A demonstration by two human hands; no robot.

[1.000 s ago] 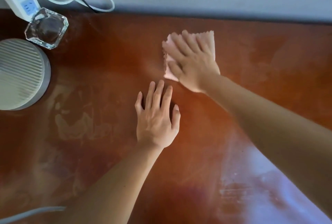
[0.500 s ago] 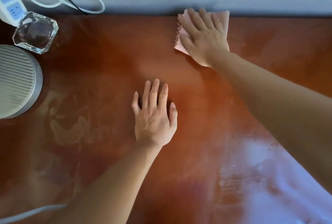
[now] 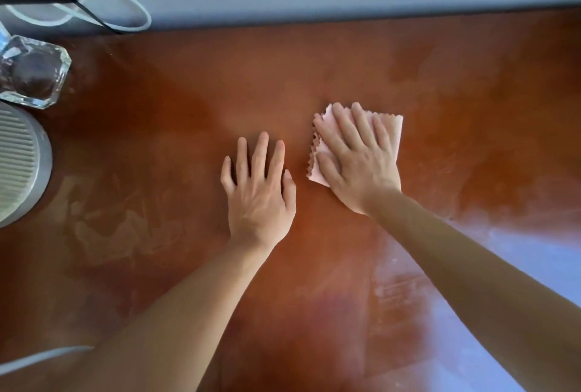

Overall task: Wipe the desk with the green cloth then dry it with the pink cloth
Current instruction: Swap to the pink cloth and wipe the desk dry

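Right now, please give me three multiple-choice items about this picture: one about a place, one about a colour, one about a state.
1. Where does the clear faceted glass dish stand?
A. far left of the desk
B. near right corner
C. under the right hand

2. What colour is the folded cloth with zigzag edges?
A. green
B. pink
C. blue

3. How does the left hand lie?
A. clenched in a fist
B. pinching the cloth
C. flat on the reddish-brown wooden desk, fingers straight

Answers: 1 A, it sits by the round ribbed grey device. 2 B, pale pink shows around the right hand pressing it. 3 C, the palm is down and holds nothing.
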